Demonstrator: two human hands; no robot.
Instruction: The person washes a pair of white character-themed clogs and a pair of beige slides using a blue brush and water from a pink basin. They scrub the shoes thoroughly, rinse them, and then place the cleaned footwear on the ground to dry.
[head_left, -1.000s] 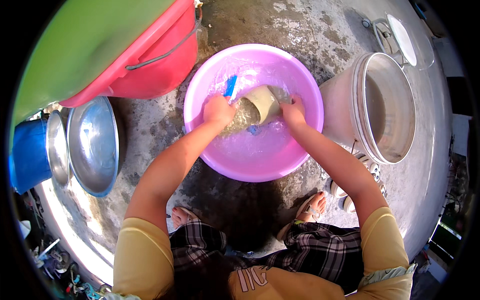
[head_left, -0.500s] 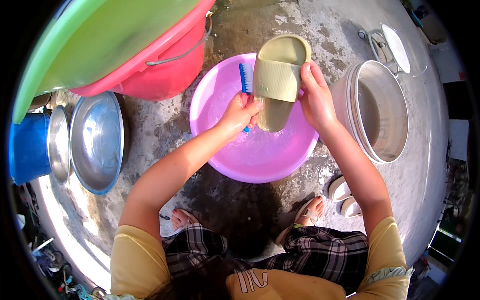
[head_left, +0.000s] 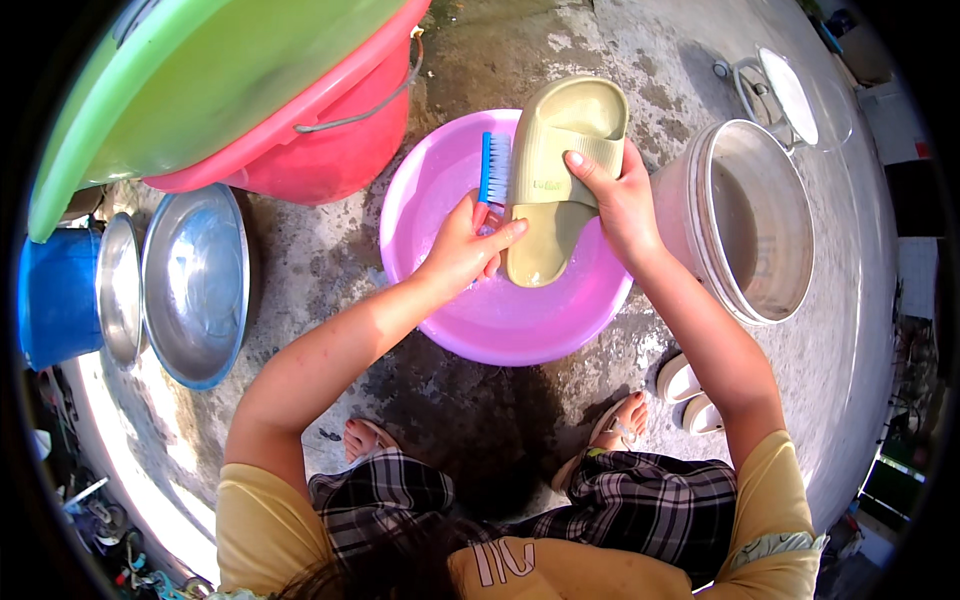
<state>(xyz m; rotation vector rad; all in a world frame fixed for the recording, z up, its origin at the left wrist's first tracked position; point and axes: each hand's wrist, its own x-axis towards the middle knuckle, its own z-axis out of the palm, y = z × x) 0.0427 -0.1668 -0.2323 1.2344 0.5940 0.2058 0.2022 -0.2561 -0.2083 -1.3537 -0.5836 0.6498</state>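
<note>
My right hand [head_left: 628, 205] grips an olive-green slide sandal [head_left: 545, 165] by its right side, with the thumb lying over the ribbed strap. The sandal is held over a pink-purple basin [head_left: 510, 345] with water in it. A blue scrub brush [head_left: 495, 168] with pale bristles stands up from my left hand [head_left: 462, 245], whose fingers are closed round its handle. The bristles face the sandal's left edge; whether they touch it I cannot tell. My left thumb points toward the sandal's lower part.
A grey-white bucket [head_left: 706, 230] lies right of the basin, near a pair of white shoes [head_left: 680, 380]. At upper left are a red bucket [head_left: 330, 150] and a large green tub [head_left: 240, 70]. Metal basins [head_left: 195, 290] and a blue bucket [head_left: 60, 300] lie at the left.
The sandal has come slightly lower and turned, and my right thumb has moved from its edge onto the strap. My left hand has shifted a little left with the brush.
</note>
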